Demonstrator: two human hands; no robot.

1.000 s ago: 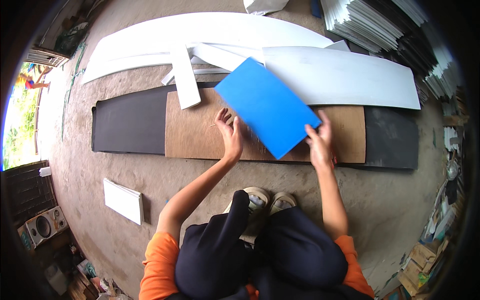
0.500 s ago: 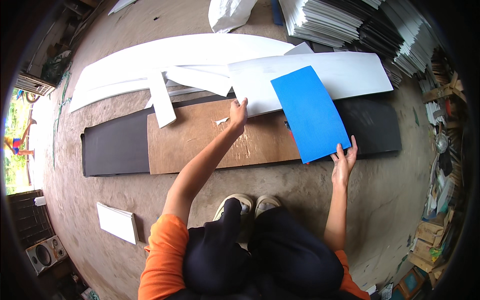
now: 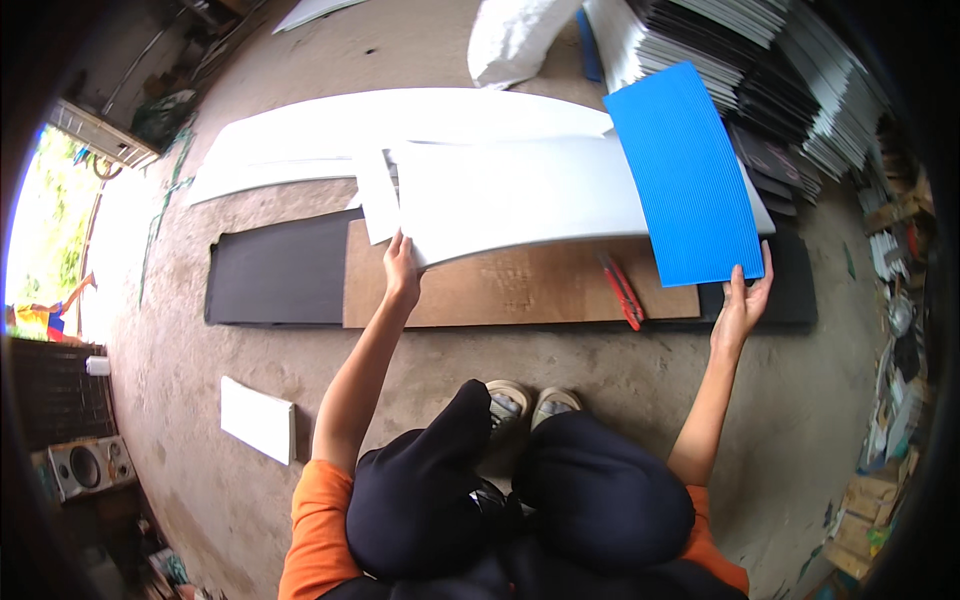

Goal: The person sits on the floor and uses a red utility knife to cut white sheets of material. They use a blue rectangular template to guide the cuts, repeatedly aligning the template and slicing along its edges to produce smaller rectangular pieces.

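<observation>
My left hand [image 3: 402, 272] grips the near left corner of a long white plastic sheet [image 3: 510, 195]. The sheet is raised at its near edge, over a brown wooden board [image 3: 450, 300]. In my right hand [image 3: 740, 305] is the lower end of a blue corrugated plastic sheet [image 3: 685, 180], thumb and fingers pinching its edge. It overlaps the right part of the white sheet; whether that hand also touches the white one is hidden. A red utility knife [image 3: 622, 290] lies on the board between my hands.
Under the board is a black sheet [image 3: 275, 270]. More white sheets [image 3: 300, 130] and a narrow white strip [image 3: 377, 195] lie behind. A small white stack [image 3: 258, 420] sits on the floor at left. Tall stacks of sheets [image 3: 700, 45] stand at far right, beside a white sack [image 3: 515, 40].
My left hand has moved left, bringing the white sheet's corner leftward and nearer over the board. My right hand has shifted right with the blue sheet, and the red knife has come into full view.
</observation>
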